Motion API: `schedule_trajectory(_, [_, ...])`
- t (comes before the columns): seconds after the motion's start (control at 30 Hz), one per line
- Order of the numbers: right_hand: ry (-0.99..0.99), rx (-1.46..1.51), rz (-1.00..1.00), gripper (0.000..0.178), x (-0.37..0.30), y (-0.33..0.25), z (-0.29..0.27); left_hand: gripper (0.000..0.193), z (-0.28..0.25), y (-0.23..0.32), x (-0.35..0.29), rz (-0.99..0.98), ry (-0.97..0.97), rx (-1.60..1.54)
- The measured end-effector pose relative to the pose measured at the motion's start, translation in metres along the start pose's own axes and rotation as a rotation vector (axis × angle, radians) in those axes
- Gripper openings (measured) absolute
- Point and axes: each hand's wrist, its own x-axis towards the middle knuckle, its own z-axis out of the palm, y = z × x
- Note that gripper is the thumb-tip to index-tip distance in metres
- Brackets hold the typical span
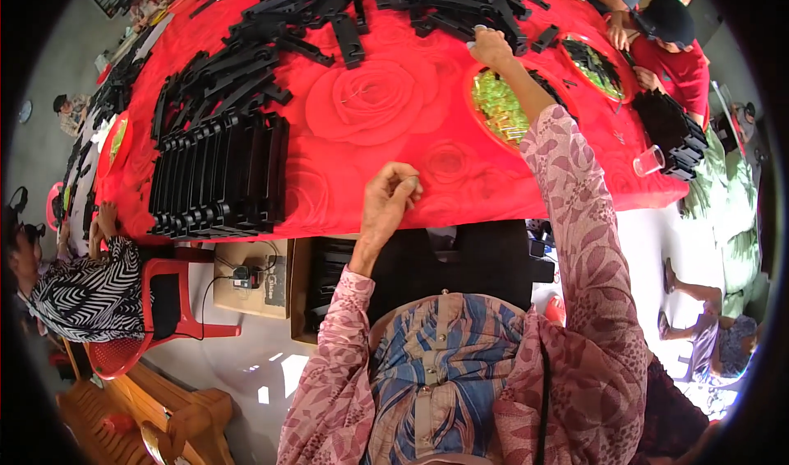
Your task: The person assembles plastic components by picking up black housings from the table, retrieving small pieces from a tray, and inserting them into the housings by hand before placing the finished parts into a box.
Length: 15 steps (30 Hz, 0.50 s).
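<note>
My right hand reaches far across the red rose-patterned tablecloth. Its curled fingers are at the edge of a heap of black plastic strips. The back of the hand hides whether it grips one. Just under my right forearm sits a red bowl of shiny green-yellow small pieces. My left hand rests on the near table edge, fingers curled together with nothing visible in them. To its left stands a neat row of stacked black strips.
More loose black strips cover the table's left and far side. A second red tray of green pieces, a clear cup and a black stack lie by a person in red. A person in stripes, red chair and cardboard box are left.
</note>
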Motion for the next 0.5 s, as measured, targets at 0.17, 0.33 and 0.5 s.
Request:
schedule_trajectory(0.17, [0.038, -0.176, -0.044, 0.041, 0.008, -0.005, 0.016, 0.005, -0.002, 0.004, -0.002, -0.039, -0.003, 0.123])
schedule_trajectory(0.33, [0.021, -0.157, -0.022, 0.035, 0.017, -0.002, 0.022, 0.004, 0.000, 0.007, -0.005, -0.015, -0.002, 0.124])
schedule_trajectory(0.5, [0.082, 0.022, -0.399, 0.038, 0.032, 0.019, 0.031, 0.004, 0.004, 0.008, -0.002, -0.023, -0.018, 0.120])
